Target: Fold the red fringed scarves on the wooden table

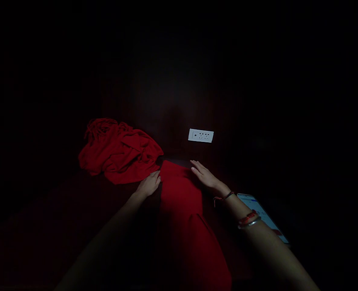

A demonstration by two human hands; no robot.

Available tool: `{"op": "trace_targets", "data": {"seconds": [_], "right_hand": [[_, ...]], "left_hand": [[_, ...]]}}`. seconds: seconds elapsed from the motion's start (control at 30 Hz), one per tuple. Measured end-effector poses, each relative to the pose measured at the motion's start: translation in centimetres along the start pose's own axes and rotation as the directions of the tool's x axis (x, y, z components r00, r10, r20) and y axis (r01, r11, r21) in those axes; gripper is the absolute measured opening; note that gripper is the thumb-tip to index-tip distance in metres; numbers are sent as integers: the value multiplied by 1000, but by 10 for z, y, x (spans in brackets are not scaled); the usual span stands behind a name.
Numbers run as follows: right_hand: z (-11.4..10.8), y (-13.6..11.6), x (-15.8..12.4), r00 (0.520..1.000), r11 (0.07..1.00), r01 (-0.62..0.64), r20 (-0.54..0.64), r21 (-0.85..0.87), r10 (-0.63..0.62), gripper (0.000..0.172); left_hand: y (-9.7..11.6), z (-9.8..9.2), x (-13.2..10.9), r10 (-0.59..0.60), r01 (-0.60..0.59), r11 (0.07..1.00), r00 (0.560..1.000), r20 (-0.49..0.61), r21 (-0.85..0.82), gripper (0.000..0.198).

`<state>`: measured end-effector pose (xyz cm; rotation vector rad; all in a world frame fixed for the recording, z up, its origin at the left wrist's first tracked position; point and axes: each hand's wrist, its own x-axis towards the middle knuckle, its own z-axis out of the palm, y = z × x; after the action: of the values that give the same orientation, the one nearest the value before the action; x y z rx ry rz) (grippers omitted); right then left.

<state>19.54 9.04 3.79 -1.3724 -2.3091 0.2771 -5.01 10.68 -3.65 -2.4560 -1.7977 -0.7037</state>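
Note:
A long red scarf [181, 198] lies in a folded strip, running from the middle of the view down to the bottom edge. My left hand [150, 184] rests against the strip's left edge near its far end, fingers extended and thumb a little apart. Along the right edge, my right hand [205, 176] is open with its fingers stretched forward, holding nothing. To the left is a crumpled heap of red fringed cloth [121, 155]; whether it joins the strip cannot be made out. A ridge crosses the strip lower down, near its right side.
A phone [265, 220] with a lit screen lies beside my right forearm. Ahead stands a dark wall with a white socket plate [201, 136]. The surface under the cloth is dark, and deep shadow hides its edges.

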Motion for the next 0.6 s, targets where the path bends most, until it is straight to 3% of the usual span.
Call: {"op": "trace_targets", "data": {"seconds": [0.1, 0.33, 0.6], "right_hand": [[-3, -7, -26, 985, 998, -43, -163, 45, 50, 53], [35, 13, -73, 945, 948, -312, -81, 67, 317, 55], [36, 4, -92, 963, 972, -186, -170, 145, 210, 47]], "left_hand": [[4, -6, -19, -65, 65, 998, 998, 4, 0, 45], [12, -18, -60, -118, 113, 990, 992, 52, 85, 42], [11, -28, -66, -78, 74, 994, 996, 49, 75, 37]]}}
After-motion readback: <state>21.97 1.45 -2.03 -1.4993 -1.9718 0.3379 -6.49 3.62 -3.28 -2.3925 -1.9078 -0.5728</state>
